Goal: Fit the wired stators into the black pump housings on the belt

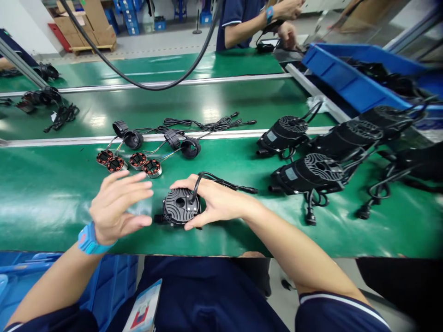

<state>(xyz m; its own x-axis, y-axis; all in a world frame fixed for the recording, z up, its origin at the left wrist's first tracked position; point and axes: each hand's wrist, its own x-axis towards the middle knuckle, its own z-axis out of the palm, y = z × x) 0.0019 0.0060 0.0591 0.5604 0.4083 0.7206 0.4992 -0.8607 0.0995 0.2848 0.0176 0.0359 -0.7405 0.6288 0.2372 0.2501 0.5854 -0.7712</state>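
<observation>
A round black pump unit (181,206) with a grooved top and a cable stands on the green table near its front edge. My right hand (216,200) is wrapped around its right side, thumb in front and fingers behind. To the left of the unit, my left hand (121,205) hovers with its fingers spread, touching nothing. Behind my left hand lie several copper-wound stators (138,160), wired to black ring caps (133,139). The unit's cable (228,184) runs off to the right behind my right wrist.
Several assembled black pumps (308,173) with cables lie on the right. A blue bin (349,83) of black parts is at the back right. Across the table a person's arms (247,34) work. A black cable (138,84) hangs overhead. Blue crates (117,281) sit below the front left edge.
</observation>
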